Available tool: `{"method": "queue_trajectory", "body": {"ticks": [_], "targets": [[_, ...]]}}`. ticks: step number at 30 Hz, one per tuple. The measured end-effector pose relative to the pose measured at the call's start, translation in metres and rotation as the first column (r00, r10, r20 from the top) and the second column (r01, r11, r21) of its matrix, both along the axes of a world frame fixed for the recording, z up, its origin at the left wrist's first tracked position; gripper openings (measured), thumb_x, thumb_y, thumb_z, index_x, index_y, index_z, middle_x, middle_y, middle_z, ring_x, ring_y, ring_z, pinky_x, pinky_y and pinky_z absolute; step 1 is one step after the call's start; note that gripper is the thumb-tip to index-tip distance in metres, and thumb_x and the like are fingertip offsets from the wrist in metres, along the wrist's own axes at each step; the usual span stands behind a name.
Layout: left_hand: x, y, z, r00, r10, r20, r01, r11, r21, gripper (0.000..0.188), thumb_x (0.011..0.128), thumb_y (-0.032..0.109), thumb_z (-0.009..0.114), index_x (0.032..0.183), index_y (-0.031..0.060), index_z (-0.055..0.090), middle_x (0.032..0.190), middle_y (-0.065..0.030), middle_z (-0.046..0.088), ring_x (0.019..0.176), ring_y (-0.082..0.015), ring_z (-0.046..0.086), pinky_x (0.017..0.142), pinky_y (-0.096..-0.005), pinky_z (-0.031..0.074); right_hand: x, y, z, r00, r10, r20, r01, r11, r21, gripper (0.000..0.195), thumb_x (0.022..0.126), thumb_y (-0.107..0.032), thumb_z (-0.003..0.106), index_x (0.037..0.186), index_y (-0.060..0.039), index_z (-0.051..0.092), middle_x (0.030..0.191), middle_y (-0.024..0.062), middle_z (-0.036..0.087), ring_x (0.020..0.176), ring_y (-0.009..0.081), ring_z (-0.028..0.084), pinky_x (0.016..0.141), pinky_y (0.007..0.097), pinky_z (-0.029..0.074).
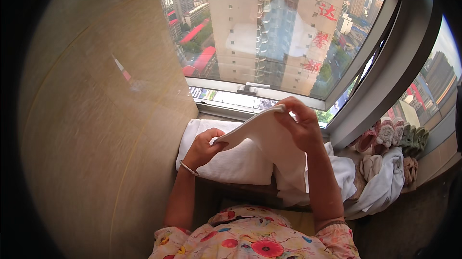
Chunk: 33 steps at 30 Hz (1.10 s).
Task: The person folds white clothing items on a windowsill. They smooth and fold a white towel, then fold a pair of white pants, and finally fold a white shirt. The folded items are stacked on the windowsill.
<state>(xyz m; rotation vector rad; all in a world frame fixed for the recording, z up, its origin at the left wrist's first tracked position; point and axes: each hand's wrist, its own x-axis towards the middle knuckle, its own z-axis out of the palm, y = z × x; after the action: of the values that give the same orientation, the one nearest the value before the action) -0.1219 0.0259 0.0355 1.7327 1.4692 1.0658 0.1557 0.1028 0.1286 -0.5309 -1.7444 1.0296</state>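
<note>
A white cloth [267, 132], perhaps a towel, is stretched between my two hands above the window ledge. My left hand [204, 149], with a bracelet at the wrist, pinches one corner of it. Higher up and to the right, my right hand [299, 123] grips the other end of the same edge, and the rest of the cloth hangs down beside my right forearm. Beneath my left hand lies a folded white towel [238, 165] on the ledge, against the tiled wall. The hanging cloth hides part of the ledge.
White cloths [339, 172] and a pale grey cloth [386, 183] lie on the ledge at right. Fuzzy pink slippers [386, 132] and green slippers [413, 138] stand behind them. The window frame [306, 102] is ahead, tilted open; a tiled wall [108, 125] rises at left.
</note>
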Motion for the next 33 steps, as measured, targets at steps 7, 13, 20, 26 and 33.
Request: {"method": "queue_trajectory", "body": {"ticks": [7, 13, 20, 26, 33], "targets": [[0.005, -0.074, 0.059, 0.834, -0.079, 0.546, 0.154, 0.984, -0.093, 0.017, 0.089, 0.008, 0.068, 0.101, -0.0021, 0.062, 0.089, -0.0005, 0.066, 0.083, -0.0091, 0.06, 0.075, -0.0249, 0.049, -0.007, 0.016, 0.022, 0.989, -0.131, -0.067, 0.126, 0.99, -0.068, 0.013, 0.094, -0.009, 0.063, 0.104, -0.0016, 0.066, 0.085, -0.0014, 0.063, 0.078, 0.0055, 0.055, 0.07, 0.0228, 0.046], [-0.034, -0.045, 0.011, 0.869, 0.345, -0.355, -0.433, 0.877, -0.208, 0.036, 0.082, 0.009, 0.072, 0.114, -0.0029, 0.06, 0.097, -0.0122, 0.068, 0.086, -0.0251, 0.066, 0.081, -0.0342, 0.052, -0.072, 0.078, -0.074, 0.974, -0.011, 0.228, 0.038, 0.992, -0.117, 0.018, 0.091, -0.017, 0.065, 0.101, -0.0024, 0.069, 0.079, 0.0068, 0.067, 0.074, 0.0124, 0.058, 0.072, 0.0293, 0.05], [0.007, -0.006, 0.019, 0.979, 0.178, -0.099, -0.142, 0.945, 0.295, 0.062, 0.079, 0.014, 0.076, 0.135, 0.0039, 0.051, 0.131, -0.0166, 0.056, 0.122, -0.0311, 0.054, 0.103, -0.0387, 0.042, -0.103, 0.045, -0.079, 0.864, 0.382, 0.328, -0.259, 0.896, -0.36, 0.018, 0.09, -0.014, 0.069, 0.099, 0.0016, 0.071, 0.082, 0.0014, 0.068, 0.079, 0.006, 0.057, 0.072, 0.0242, 0.049], [0.021, 0.013, 0.014, 0.968, 0.239, 0.073, -0.248, 0.958, 0.143, 0.022, 0.086, 0.01, 0.072, 0.105, -0.0003, 0.067, 0.083, -0.0093, 0.07, 0.075, -0.0131, 0.065, 0.067, -0.0276, 0.051, -0.071, 0.037, -0.072, 0.901, 0.357, 0.246, -0.252, 0.893, -0.373, 0.033, 0.087, -0.022, 0.074, 0.11, -0.0001, 0.067, 0.086, 0.0078, 0.071, 0.08, 0.0105, 0.063, 0.073, 0.0275, 0.051], [0.001, 0.01, -0.002, 0.908, 0.223, 0.353, -0.275, 0.956, 0.104, 0.012, 0.091, 0.008, 0.07, 0.098, 0.0042, 0.062, 0.082, 0.005, 0.057, 0.072, -0.0027, 0.048, 0.064, -0.018, 0.041, 0.035, 0.025, -0.103, 0.755, 0.413, 0.509, -0.225, 0.893, -0.391, 0.037, 0.092, -0.028, 0.068, 0.121, -0.0047, 0.064, 0.102, 0.0102, 0.072, 0.095, 0.018, 0.066, 0.087, 0.0312, 0.051]]}}
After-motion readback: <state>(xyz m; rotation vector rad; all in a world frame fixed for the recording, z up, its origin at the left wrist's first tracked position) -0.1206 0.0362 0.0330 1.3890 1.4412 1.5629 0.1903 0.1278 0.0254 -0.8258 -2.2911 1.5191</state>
